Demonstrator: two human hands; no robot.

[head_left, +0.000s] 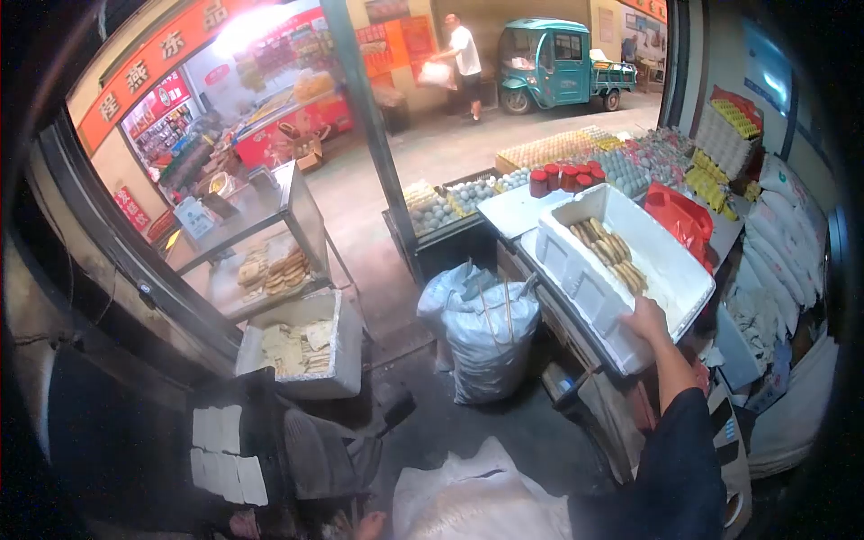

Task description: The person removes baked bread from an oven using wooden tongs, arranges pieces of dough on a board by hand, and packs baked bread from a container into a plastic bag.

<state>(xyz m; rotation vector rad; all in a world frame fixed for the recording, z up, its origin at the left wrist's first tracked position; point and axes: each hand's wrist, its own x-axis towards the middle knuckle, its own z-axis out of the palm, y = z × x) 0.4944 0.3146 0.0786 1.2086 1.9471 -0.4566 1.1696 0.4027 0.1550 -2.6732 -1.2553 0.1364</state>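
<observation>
My right hand [646, 319] reaches into a white foam box [670, 301] on the side counter. Its fingers look closed, close by the near end of a row of long browned flatbreads [607, 250]; whether one is between them is hidden. Only a small part of my left hand [369, 526] shows at the bottom edge, low beside the dark equipment, and its fingers cannot be made out. On a dark surface at lower left lie several pale rectangular dough pieces [218, 430]. A second foam box [346, 346] holds pale flat pieces [297, 348].
A stuffed silver-grey sack [490, 337] stands on the floor between the boxes. Behind the right box are red-lidded jars [567, 177] and egg trays [558, 147]. A glass case [301, 211] holds breads. Outside, a person [463, 58] carries a bag near a teal three-wheeler [562, 63].
</observation>
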